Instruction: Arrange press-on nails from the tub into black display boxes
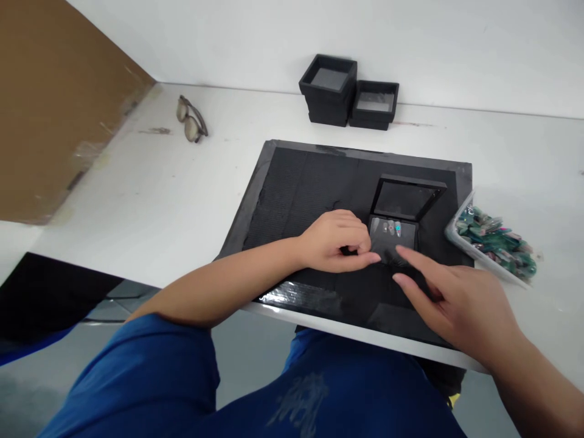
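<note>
A small black case (393,248) lies with its clear-windowed lid (406,199) raised on the black mat. Along the top of its grey inside sit several small glossy pieces that look like false nails (391,227), one with a turquoise spot. My left hand (340,242) is curled at the case's left side, thumb reaching over its lower left corner; what it grips, if anything, is hidden. Over the case's lower right part hovers my right hand (460,301), forefinger and thumb stretched out and apart, with nothing visible between them.
A clear plastic tub (474,248) of teal and green glossy pieces stands right of the black mat (301,194). Against the back wall are stacked black frame-like boxes (329,91) and a lower one (374,104). Glasses (191,120) lie back left, near a cardboard panel (59,109).
</note>
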`<state>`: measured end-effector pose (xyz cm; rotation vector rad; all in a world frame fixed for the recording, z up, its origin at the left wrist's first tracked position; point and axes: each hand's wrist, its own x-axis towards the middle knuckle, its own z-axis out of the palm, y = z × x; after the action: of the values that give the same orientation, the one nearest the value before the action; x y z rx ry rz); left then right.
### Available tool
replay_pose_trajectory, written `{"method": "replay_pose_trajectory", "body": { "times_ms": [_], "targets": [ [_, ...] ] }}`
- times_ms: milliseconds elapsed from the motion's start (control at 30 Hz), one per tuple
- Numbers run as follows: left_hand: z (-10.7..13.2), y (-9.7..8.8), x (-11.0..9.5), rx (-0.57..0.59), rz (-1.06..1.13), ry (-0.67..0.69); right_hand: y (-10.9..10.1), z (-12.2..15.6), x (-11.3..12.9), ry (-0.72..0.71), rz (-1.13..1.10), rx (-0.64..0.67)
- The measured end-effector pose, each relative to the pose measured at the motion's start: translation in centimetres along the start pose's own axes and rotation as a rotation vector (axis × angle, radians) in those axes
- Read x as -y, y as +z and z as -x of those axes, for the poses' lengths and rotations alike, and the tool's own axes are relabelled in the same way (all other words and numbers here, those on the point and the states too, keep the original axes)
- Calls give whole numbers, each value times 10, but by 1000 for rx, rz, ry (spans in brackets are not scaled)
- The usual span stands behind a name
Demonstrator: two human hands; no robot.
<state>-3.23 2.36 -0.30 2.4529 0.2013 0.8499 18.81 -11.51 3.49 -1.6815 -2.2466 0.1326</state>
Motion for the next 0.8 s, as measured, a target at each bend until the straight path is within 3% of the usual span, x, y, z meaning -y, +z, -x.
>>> {"method": "replay_pose_trajectory", "body": {
  "times_ms": [67,100,167,233,333,433,533,667,800],
  "targets": [
    [0,0,-3,72,-47,88,-12,4,-4,-35,13,-75],
    [0,1,-4,89,-80,132,-18,5,-8,24,33,-104],
    [0,3,-7,94,-142,213,-30,6,-24,271,104,-107],
    [0,5,-8,87,-188,275,-39,6,-45,442,224,-26],
    [0,6,-6,65,-231,299,-44,8,-73,532,313,129],
    [0,5,-3,19,-242,310,-43,11,-86,488,159,240],
    [-1,4,-1,7,-265,302,-41,15,-82,374,12,360],
    [-1,3,1,49,-288,271,-45,24,-72,246,-113,409],
    [-3,4,2,61,-258,255,-58,22,-85,260,-155,439]
  ]
}}
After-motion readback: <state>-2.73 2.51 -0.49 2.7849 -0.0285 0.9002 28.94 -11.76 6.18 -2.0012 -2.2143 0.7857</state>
